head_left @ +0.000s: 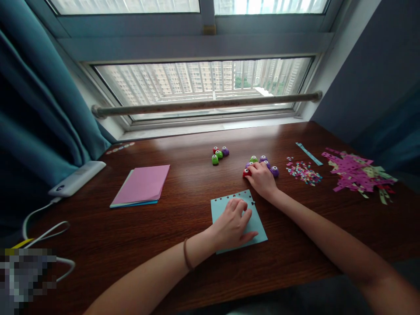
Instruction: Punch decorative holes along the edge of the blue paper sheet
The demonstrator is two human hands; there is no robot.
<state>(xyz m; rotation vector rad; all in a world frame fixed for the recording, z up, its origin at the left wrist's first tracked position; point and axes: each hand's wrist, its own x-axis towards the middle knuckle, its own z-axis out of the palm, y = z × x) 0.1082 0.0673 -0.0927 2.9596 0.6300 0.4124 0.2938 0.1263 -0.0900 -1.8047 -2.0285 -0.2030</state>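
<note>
1. While the left hand is resting on the light blue sheet at lower centre of the frame, its fingers are holding a loose half-curl, thumb standing apart, nothing visibly pinched
2. Right hand is covering part of a punch cluster right of centre; fingertips are sitting at the red punch, cannot tell if they are gripping or only touching
3. Sheet is looking thin, light and bendable, probably sliding easily on the smooth tabletop; small holes are lining its top edge, likely weakening that rim, so the plain lower part is offering the safer hold
4. Red punch is looking light, rigid and maybe slick on its rounded body; sides are seeming best for a thumb-and-finger hold
5. In the way: purple punches and a green punch are crowding the red one, and the left hand is hiding much of the sheet
6. Around: a second punch group is standing upper centre; confetti, a blue strip and pink cut strips are lying toward the right edge; stacked paper and a white charging block are sitting on the left
</note>
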